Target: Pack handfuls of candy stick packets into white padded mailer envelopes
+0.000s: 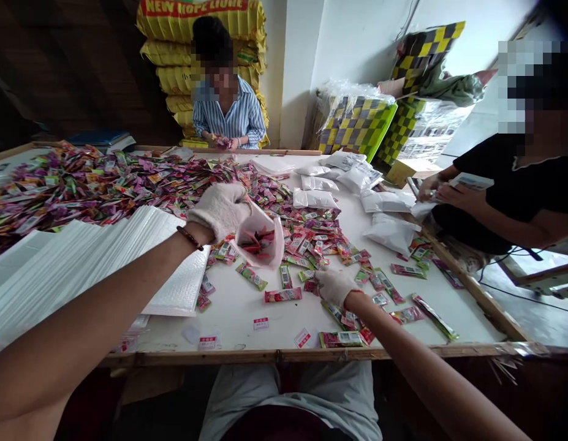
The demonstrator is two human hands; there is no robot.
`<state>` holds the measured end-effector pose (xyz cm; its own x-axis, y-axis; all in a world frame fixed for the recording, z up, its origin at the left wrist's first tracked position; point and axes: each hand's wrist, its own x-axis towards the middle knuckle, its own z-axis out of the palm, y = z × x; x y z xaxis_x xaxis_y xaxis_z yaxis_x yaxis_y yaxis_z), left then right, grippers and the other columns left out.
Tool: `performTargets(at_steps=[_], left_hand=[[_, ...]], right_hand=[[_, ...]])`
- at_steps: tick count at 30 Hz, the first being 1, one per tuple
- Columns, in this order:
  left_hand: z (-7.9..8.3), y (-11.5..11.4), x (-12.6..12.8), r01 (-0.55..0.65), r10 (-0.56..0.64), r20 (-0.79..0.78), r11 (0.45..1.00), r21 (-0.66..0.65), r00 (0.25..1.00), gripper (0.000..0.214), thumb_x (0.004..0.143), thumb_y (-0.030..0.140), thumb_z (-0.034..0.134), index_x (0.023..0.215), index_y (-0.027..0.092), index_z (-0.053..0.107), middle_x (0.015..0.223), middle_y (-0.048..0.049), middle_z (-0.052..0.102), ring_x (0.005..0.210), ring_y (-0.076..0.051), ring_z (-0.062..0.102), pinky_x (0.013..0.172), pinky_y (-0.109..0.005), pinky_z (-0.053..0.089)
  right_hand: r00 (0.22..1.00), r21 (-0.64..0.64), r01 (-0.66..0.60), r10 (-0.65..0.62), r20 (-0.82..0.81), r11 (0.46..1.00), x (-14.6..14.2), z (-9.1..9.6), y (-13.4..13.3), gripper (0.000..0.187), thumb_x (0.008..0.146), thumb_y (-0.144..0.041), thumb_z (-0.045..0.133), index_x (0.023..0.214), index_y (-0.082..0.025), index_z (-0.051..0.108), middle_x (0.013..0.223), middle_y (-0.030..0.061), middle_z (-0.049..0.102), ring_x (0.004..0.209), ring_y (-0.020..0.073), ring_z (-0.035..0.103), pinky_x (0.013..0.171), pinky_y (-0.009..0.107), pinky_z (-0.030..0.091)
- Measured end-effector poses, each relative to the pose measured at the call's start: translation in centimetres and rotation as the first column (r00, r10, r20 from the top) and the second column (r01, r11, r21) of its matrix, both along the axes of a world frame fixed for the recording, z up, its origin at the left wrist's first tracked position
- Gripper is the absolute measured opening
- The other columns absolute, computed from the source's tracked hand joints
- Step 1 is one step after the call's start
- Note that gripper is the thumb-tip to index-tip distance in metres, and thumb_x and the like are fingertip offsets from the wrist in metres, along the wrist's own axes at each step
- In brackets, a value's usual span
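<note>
My left hand, in a white glove, is closed on the rim of a white padded mailing bag. The bag's mouth gapes toward me, with several reddish packets inside. To the right, my gloved right hand is down among loose snack packets, its fingers curled at a small green and red packet; the fingertips are partly hidden. A red snack packet lies just left of that hand. Longer green and pink packets are scattered on its other side.
A fanned stack of flat padded mailers lies at left, before a heap of packets. Filled white bags sit at back right. Small red-and-white labels lie near the wooden table edge. Two people work across and at right.
</note>
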<state>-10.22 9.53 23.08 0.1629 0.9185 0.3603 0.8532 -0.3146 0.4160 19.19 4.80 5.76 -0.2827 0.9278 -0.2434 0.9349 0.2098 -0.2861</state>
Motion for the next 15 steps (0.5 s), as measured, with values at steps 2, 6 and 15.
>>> performTargets(at_steps=[2, 6, 15], left_hand=[[-1.8, -0.4, 0.0, -0.026, 0.030, -0.182, 0.999, 0.022, 0.983, 0.015, 0.078, 0.025, 0.054, 0.069, 0.016, 0.062, 0.067, -0.0016, 0.060, 0.065, -0.014, 0.049, 0.058, -0.026, 0.027], [-4.3, -0.5, -0.5, -0.123, 0.126, -0.348, 0.992, 0.032, 0.929, 0.016, 0.081, 0.029, 0.050, 0.074, 0.020, 0.061, 0.079, -0.0065, 0.065, 0.073, -0.020, 0.055, 0.058, -0.029, 0.027], [-4.3, -2.3, -2.1, -0.066, 0.053, -0.215, 0.996, -0.053, 0.975, 0.019, 0.082, 0.027, 0.048, 0.064, 0.021, 0.048, 0.066, -0.0008, 0.056, 0.064, -0.016, 0.048, 0.058, -0.027, 0.027]], right_hand=[[0.989, 0.074, -0.020, 0.009, 0.146, 0.997, 0.4, -2.3, -1.1, 0.022, 0.077, -0.022, 0.058, 0.097, -0.019, 0.067, 0.111, 0.0122, 0.061, 0.096, 0.0261, 0.059, 0.077, 0.034, 0.043], [0.994, 0.160, -0.092, 0.080, 0.078, 0.983, -1.6, -2.9, -2.7, 0.028, 0.081, -0.017, 0.049, 0.107, -0.019, 0.061, 0.104, 0.0095, 0.065, 0.095, 0.0237, 0.059, 0.079, 0.031, 0.040], [0.937, 0.192, -0.346, 0.330, 0.112, 0.918, -8.2, -3.8, -2.7, 0.021, 0.081, -0.023, 0.054, 0.099, -0.019, 0.062, 0.107, 0.0121, 0.064, 0.097, 0.0290, 0.058, 0.082, 0.039, 0.041]])
